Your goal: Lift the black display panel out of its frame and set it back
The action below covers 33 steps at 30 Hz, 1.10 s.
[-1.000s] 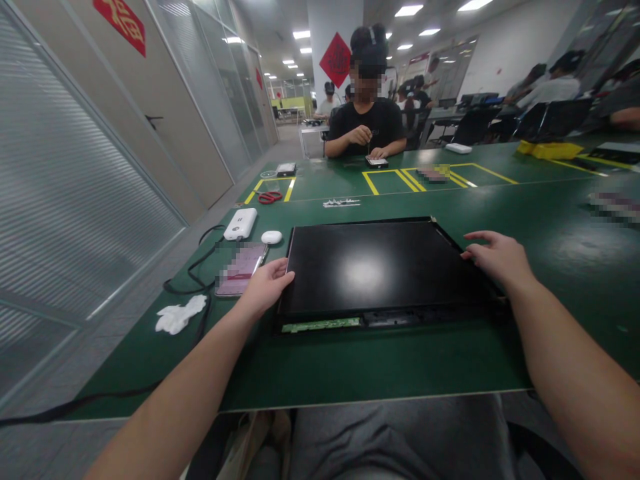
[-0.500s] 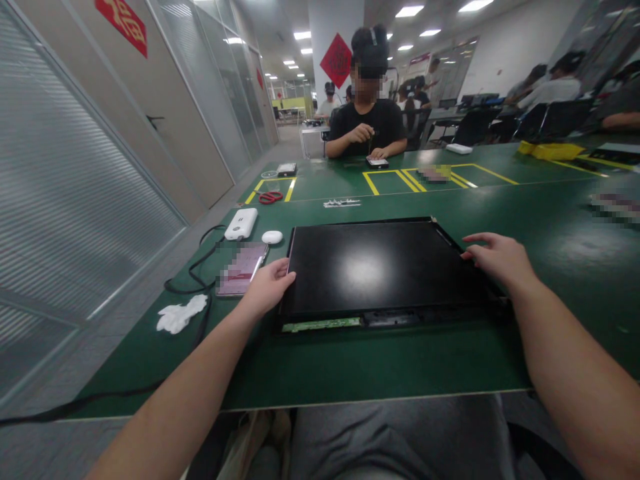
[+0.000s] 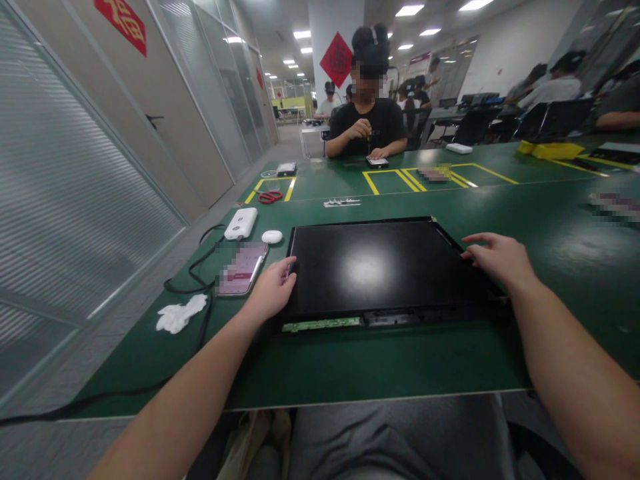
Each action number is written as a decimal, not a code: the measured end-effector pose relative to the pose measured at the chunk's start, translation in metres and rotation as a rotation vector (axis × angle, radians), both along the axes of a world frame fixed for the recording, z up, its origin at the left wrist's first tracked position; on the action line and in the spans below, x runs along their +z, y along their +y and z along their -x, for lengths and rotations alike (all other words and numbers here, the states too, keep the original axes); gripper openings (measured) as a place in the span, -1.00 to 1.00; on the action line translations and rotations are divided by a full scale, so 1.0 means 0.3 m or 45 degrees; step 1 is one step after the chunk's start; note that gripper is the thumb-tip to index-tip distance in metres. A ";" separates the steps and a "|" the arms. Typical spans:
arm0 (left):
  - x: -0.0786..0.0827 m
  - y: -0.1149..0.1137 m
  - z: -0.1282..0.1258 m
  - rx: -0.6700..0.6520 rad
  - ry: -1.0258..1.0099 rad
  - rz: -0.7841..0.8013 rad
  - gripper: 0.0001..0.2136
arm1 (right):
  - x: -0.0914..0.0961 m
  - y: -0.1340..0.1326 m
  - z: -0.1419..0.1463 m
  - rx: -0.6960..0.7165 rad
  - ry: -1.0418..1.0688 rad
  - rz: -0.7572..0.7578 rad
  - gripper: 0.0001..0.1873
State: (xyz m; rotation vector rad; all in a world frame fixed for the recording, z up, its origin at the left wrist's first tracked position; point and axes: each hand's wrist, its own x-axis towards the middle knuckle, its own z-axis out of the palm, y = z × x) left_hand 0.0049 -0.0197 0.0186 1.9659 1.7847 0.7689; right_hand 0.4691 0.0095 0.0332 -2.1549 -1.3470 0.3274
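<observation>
A black flat display panel (image 3: 370, 267) lies face up before me, its glossy surface reflecting a bright spot. A green circuit strip (image 3: 321, 325) runs along its near edge, on the left. My left hand (image 3: 273, 287) grips the panel's left edge, thumb and fingers closed about the rim. At the opposite edge is my right hand (image 3: 500, 260). Its index finger stretches out apart from the thumb, and the thumb's tip touches the frame.
Left of the panel are a phone (image 3: 243, 270), a white power bank (image 3: 241, 223) with a black cable, a white earbud case (image 3: 272, 237) and a crumpled tissue (image 3: 181, 313). Red-handled scissors (image 3: 270, 197) lie farther back. Across the green table, a person (image 3: 367, 120) handles a small device.
My left hand has shifted slightly, its fingers now farther over the panel's left edge. My right hand and the panel look unmoved.
</observation>
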 end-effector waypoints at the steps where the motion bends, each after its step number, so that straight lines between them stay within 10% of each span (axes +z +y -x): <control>1: 0.001 -0.001 0.000 -0.002 -0.017 -0.008 -0.53 | 0.000 0.000 0.000 -0.001 0.001 -0.004 -0.59; 33: 0.003 -0.011 -0.012 -0.085 -0.569 0.135 -0.54 | 0.006 0.001 0.001 -0.013 0.054 0.020 -0.65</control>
